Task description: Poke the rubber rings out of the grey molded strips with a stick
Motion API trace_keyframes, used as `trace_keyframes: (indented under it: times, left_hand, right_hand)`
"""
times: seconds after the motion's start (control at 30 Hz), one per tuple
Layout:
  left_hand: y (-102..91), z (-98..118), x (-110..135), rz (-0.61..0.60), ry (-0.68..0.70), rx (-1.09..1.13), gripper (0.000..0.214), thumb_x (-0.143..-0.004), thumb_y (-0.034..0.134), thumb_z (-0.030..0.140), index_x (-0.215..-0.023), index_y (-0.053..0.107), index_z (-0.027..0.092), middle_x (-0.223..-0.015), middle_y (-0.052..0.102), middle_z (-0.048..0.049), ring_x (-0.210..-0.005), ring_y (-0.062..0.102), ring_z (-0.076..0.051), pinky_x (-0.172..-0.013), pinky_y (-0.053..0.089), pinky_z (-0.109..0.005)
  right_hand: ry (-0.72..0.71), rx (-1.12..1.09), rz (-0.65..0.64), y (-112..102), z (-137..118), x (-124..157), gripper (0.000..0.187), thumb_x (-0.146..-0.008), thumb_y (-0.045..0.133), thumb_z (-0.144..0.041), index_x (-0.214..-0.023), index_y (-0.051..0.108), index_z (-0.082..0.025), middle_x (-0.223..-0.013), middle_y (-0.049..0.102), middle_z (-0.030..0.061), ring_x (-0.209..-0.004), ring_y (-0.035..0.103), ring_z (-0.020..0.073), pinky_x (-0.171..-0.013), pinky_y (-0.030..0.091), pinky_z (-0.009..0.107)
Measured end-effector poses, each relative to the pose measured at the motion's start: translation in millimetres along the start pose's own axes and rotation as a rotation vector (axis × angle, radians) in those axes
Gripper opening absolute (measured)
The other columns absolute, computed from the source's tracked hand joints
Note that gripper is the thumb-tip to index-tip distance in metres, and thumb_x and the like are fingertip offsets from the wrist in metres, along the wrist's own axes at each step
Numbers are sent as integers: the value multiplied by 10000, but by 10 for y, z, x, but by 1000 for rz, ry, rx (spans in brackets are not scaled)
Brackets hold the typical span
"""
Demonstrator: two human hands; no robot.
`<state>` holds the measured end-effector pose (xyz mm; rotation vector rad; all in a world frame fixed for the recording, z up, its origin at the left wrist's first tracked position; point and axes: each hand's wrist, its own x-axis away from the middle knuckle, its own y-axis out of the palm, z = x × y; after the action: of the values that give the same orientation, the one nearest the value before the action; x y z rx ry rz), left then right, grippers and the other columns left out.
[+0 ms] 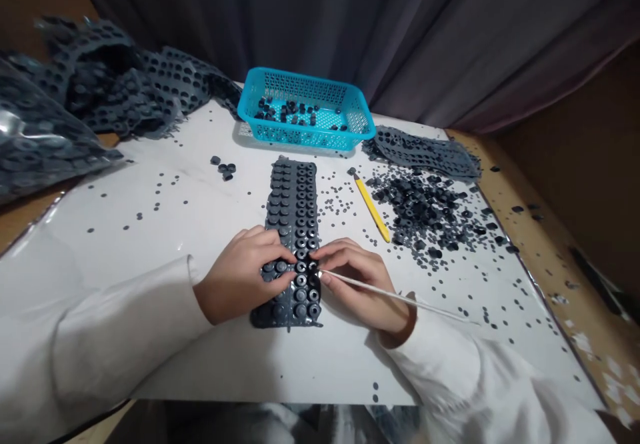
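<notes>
A black moulded rubber sheet point(293, 214) with rows of round ring-like parts lies lengthwise in front of me on the white table. My left hand point(253, 264) rests on its left side, thumb and index finger bent together around one of the middle rings. On the right edge, my right hand point(357, 281) has its fingertips against the rings. A thin white stick point(380, 291) is pinched between its thumb and fingers, the tip at the sheet and the shaft running back over the wrist. The exact contact under the fingertips is hidden.
A blue plastic basket point(305, 134) holding small black parts stands behind the sheet. To the right lie a yellow cutter-like tool point(371, 207), a heap of black parts point(420, 204) and a perforated strip point(427, 153). Perforated sheets point(175, 81) and a clear bag point(40, 137) sit left.
</notes>
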<state>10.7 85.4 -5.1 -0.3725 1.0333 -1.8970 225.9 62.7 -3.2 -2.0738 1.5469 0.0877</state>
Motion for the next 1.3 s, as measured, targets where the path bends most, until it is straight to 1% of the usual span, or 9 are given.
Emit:
trace_keyframes:
  times: [0.23, 0.37, 0.6, 0.7, 0.9, 1.3]
  left_hand:
    - [8, -7, 20, 21, 52, -11, 136, -838, 594, 254, -877, 721, 224, -749, 560, -17, -778, 507, -180, -747, 391, -337]
    - [20, -8, 14, 24, 70, -19, 143, -847, 596, 264, -886, 727, 222, -742, 559, -16, -765, 507, -177, -731, 383, -338]
    - [28, 0, -4, 14, 70, -43, 121, -850, 603, 253, -860, 721, 226, -753, 577, -12, -775, 508, -178, -725, 374, -337]
    - [22, 7, -7, 3, 82, -74, 140, -865, 581, 252, -846, 716, 224, -747, 587, -14, -774, 507, -180, -718, 376, -334]
    - [21, 8, -5, 7, 99, -103, 178, -886, 543, 260, -829, 706, 218, -737, 596, -20, -769, 504, -188, -701, 380, -334]
    - [20, 1, -9, -17, 81, -75, 181, -900, 540, 257, -833, 702, 213, -765, 596, -22, -807, 511, -196, -722, 385, -339]
  right_hand:
    - [-19, 34, 6, 2, -14, 12, 59, -810, 631, -148, -798, 622, -205, -873, 720, 91, -836, 664, 196, -761, 543, 376]
    - [-13, 45, 5, 12, -19, 9, 60, -807, 632, -147, -800, 627, -206, -894, 726, 93, -846, 658, 195, -765, 544, 374]
    - [-24, 56, -66, 21, -17, 13, 73, -814, 632, -145, -847, 647, -209, -970, 729, 100, -918, 642, 202, -802, 543, 378]
    - [-25, 63, -95, 19, -18, 18, 76, -823, 626, -148, -864, 644, -208, -992, 727, 101, -938, 633, 204, -811, 544, 381]
    - [-23, 85, -130, 13, -12, 18, 70, -843, 610, -164, -889, 633, -211, -987, 724, 97, -948, 621, 206, -807, 541, 372]
    - [-228, 259, -163, 17, 14, 17, 164, -836, 602, -110, -958, 590, -218, -990, 732, 85, -907, 625, 210, -816, 547, 391]
